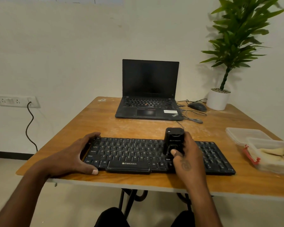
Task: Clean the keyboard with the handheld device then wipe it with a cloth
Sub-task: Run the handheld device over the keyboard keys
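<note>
A black Zebronics keyboard (129,153) lies along the near edge of the wooden table (92,122). My left hand (77,154) grips the keyboard's left end, thumb at its front edge and fingers over its back edge. My right hand (186,158) holds a small black handheld device (174,140) upright on the keys right of the middle, with my thumb on its front button. A pale cloth (275,154) lies in a clear plastic box (252,158) at the right edge.
An open black laptop (149,97) stands at the back of the table with a mouse (197,106) and cables to its right. A potted plant in a white pot (218,99) fills the back right corner. A clear lid (246,135) lies behind the box.
</note>
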Motion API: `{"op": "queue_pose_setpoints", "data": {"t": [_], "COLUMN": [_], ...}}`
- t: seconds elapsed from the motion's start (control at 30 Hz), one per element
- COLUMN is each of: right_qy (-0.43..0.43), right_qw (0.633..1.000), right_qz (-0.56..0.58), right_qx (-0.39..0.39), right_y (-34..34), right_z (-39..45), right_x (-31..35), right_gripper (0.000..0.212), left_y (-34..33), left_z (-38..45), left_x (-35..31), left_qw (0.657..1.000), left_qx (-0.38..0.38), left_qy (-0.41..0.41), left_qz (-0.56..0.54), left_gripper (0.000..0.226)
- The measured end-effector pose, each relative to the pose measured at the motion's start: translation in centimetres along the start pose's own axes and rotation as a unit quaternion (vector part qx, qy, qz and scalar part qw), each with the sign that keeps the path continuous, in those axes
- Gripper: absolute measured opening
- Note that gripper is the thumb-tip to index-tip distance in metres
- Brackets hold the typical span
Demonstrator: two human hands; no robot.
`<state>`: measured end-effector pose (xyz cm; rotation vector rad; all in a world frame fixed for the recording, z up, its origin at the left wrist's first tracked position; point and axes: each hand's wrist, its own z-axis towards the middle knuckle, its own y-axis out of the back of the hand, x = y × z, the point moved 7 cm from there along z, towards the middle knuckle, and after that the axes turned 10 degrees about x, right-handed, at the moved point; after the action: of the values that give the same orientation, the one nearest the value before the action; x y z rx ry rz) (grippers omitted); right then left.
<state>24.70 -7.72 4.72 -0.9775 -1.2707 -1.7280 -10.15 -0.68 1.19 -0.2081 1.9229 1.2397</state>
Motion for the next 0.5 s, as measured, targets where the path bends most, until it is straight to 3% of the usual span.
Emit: {"op": "queue_pose_setpoints", "data": {"t": [0.13,0.33,0.5], "right_qy": [0.007,0.042,0.010], "right_qw": [0.998,0.999,0.998], "right_qz": [-0.029,-0.009,-0.002], "right_qx": [-0.060,0.004,-0.056], "right_y": [1.8,0.3,5.1], "right_z": [-0.1,-0.3,-0.4], "right_x": [-0.7,0.3,-1.5], "right_gripper": [0.061,0.059,0.060], "left_y": [0.0,0.1,0.1], "left_z": [0.0,0.1,0.2], "left_x": [0.1,0.1,0.5], "left_qw": [1.000,1.000,1.000], "left_qx": [0.003,0.000,0.004], "left_qy": [0.000,-0.007,-0.013], "left_qz": [-0.005,-0.002,-0.020], "left_gripper": [0.122,0.124,0.126]}}
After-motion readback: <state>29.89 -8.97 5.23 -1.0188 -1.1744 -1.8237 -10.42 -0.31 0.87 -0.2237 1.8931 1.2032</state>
